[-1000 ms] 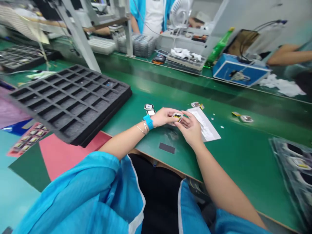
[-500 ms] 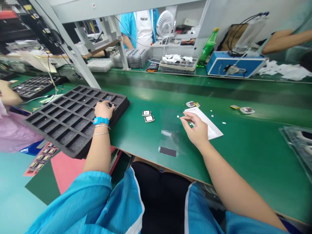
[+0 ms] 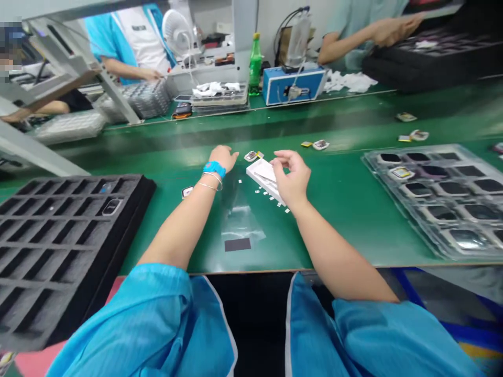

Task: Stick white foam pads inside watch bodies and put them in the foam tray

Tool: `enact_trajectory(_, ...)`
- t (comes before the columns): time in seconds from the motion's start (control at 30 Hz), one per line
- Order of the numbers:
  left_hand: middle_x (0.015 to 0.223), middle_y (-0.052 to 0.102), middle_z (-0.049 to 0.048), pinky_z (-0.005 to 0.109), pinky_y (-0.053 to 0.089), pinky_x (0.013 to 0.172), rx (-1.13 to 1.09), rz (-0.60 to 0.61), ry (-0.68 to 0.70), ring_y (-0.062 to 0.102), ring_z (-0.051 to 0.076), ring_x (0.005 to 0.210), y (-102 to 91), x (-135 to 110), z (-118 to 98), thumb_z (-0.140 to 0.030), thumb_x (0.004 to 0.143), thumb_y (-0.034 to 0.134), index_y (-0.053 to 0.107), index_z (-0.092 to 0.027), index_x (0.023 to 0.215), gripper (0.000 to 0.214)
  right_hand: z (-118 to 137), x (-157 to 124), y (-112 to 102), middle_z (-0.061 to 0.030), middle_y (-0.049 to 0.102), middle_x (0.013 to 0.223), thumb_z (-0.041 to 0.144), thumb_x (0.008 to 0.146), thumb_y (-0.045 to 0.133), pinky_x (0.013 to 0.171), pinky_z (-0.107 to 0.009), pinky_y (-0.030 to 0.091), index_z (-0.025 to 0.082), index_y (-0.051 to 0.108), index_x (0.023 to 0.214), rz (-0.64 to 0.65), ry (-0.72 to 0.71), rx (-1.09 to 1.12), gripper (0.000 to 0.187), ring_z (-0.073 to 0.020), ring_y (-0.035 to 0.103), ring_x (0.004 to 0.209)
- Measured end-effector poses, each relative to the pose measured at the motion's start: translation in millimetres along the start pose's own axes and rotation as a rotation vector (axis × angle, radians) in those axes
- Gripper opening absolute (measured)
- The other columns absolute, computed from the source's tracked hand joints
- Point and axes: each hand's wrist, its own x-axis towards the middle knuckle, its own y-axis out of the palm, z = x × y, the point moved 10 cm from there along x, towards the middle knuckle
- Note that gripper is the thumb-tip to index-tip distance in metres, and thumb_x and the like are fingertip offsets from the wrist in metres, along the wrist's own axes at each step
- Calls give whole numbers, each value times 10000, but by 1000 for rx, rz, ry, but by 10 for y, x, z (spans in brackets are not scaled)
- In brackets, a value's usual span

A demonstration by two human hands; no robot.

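My left hand [image 3: 223,158] is over the green bench, its thumb stretched out and its other fingers partly hidden; nothing shows in it. Just right of it lies a small watch part [image 3: 250,156] with a yellow tab. My right hand [image 3: 293,178] hovers at the right edge of a shallow white box [image 3: 257,172], thumb and curled fingers apart, with nothing visible between them. Small white squares [image 3: 265,193] lie along the box. Behind my left forearm, a watch case [image 3: 187,192] is partly covered. A clear film [image 3: 240,220] with a dark strip [image 3: 237,244] lies nearer me.
At left stands a black foam tray [image 3: 78,209] with a watch piece [image 3: 112,207] in one slot. Stacked clear trays [image 3: 436,209] of watch parts sit at right. More watch parts [image 3: 321,145] lie farther back. Co-workers' arms [image 3: 365,39] show beyond the shelf.
My left hand has left the foam tray and moved right toward the white box. The view has turned right, bringing the clear trays in. My right hand stays by the box.
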Motion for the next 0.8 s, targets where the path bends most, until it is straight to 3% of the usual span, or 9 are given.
enact_trajectory(0.1,1292,655,190,337,407,1069,-27,70,-62,564,288,1278,320,289,-110,-380,952,516,709,-89,1180,417,274,11,-11,-49,743,915,176,877,529,810,-340,563,211,649,979,34,-199,-125,160,-182,702,831)
enact_trajectory(0.17,1224,690,194,356,436,1030,-49,108,-49,593,312,1238,449,424,-154,-386,894,600,754,-104,1054,358,457,-15,10,-55,747,908,170,901,511,807,-337,553,207,655,974,63,-315,-186,165,-183,695,834)
enact_trajectory(0.33,781,746,106,334,514,835,-186,246,-36,699,310,957,626,604,-199,-296,673,792,717,-167,636,154,734,-100,61,-44,730,864,162,946,473,798,-341,523,216,662,984,114,-425,-196,201,-179,677,834)
enact_trajectory(0.43,701,716,80,351,527,795,-311,244,-51,700,296,869,622,618,-252,-221,622,807,675,-174,617,140,758,-109,79,-41,720,843,177,953,473,795,-354,513,229,669,985,145,-405,-183,205,-187,669,831)
enact_trajectory(0.6,857,722,97,386,559,815,-588,122,-106,703,262,864,504,533,-302,-66,657,727,666,-136,897,258,622,-31,24,-49,729,886,191,948,463,814,-380,504,232,667,992,134,-312,-168,213,-197,667,825)
enact_trajectory(0.7,930,717,92,358,568,880,-768,88,-105,703,200,901,368,403,-270,-52,748,632,639,-128,921,189,585,3,-51,-40,732,839,181,937,466,764,-357,511,223,664,964,66,-299,-174,204,-183,659,748)
enact_trajectory(0.8,912,719,90,370,553,964,-1094,149,-107,710,172,897,231,164,-192,-19,745,599,617,-119,875,165,613,-25,-65,-28,729,800,163,924,483,746,-331,520,218,658,930,34,-312,-123,183,-169,658,720)
